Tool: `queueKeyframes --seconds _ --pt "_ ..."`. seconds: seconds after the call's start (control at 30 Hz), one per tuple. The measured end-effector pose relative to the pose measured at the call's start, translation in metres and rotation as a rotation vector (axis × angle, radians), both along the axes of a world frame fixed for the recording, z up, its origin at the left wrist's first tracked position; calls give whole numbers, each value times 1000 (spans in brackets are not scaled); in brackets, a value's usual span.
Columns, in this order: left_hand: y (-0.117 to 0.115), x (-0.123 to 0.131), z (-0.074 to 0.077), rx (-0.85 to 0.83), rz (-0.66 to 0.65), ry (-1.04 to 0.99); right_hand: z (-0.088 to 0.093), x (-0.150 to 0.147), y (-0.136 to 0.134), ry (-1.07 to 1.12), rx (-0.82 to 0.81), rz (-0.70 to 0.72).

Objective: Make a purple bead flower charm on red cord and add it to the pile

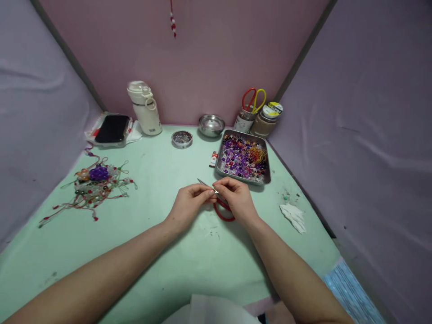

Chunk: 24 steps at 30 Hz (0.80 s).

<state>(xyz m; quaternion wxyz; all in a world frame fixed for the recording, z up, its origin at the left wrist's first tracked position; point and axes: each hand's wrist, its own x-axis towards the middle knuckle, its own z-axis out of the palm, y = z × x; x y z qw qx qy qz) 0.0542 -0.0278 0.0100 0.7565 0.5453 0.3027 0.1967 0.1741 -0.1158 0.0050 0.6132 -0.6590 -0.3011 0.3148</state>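
Note:
My left hand [192,200] and my right hand [238,198] meet near the middle of the green table [148,256], fingertips pinched close together. What lies between the fingers is too small to make out. Red-handled scissors [224,218] lie beneath the hands, their blades pointing to the back left and their handles partly hidden by my right hand. Just behind my right hand is a metal tray [243,180] of purple, clear and red beads. A small red and white box [213,159] lies at the tray's left side.
Beaded strings [97,189] lie at left. Behind them are a phone [113,128] and a white bottle [147,112]. A round tin [182,139], steel bowl [211,125], jar with scissors [244,121] and lidded jar [265,123] line the back. Crumpled white tissue [293,218] lies right.

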Motion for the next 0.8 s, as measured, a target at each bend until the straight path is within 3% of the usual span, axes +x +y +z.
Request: queueKeyframes --seconds 0.3,0.47,0.63,0.7,0.8 --pt "1 0 -2 -34 96 -43 5 1 0 -54 44 -12" --pt "9 -2 -9 88 91 -51 31 22 -14 -169 103 -166" --pt "11 -5 -14 135 40 -27 67 61 -15 -518 -38 -78" --pt "11 -6 -14 137 31 -36 70 79 -2 -736 -121 -36" --pt "12 -7 -15 132 20 -47 57 98 29 -984 -270 106"
